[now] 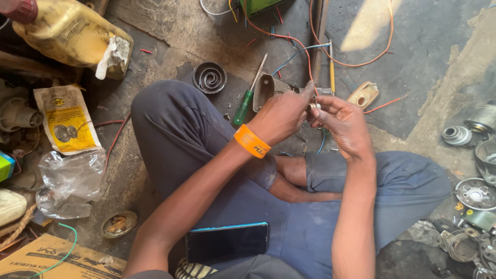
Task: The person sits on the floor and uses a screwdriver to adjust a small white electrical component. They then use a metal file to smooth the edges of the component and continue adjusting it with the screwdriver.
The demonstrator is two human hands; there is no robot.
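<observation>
Two hands: both closed around one small part, held above the floor in front of the crossed legs.
Left hand (281, 114): fingers curled tight, thumb pointing up, pinching the small metal part from its side. Orange wristband (251, 141) on that wrist.
Right hand (343, 123): fingers bent in, cupping and gripping the same part from the other side; palm faces the left hand.
Small metal part (313, 107): silvery, roundish, mostly hidden between the fingertips; exact shape hard to tell. A thin wire seems to run up from it, not sure which one.
Position: part sits between the two hands, over the dark floor patch, just beside the beige housing.
Beige housing (264, 91): open, shell-like, lying on the floor just behind the left hand.
Screwdriver (248, 94): green handle, shaft angled up and to the right, on the floor near the housing.
Spiral spring disc (209, 77): dark, round, coiled, on the floor further left.
Wires (310, 49): orange, red and blue strands looping across the concrete behind the hands.
Beige cover (362, 94): small, oval hole, on the floor right of the hands.
Phone (227, 241): dark screen, resting on the lap.
Yellow jug (72, 36): dirty, top left.
Metal parts (475, 194): round rotor-like pieces piled at the right edge.
</observation>
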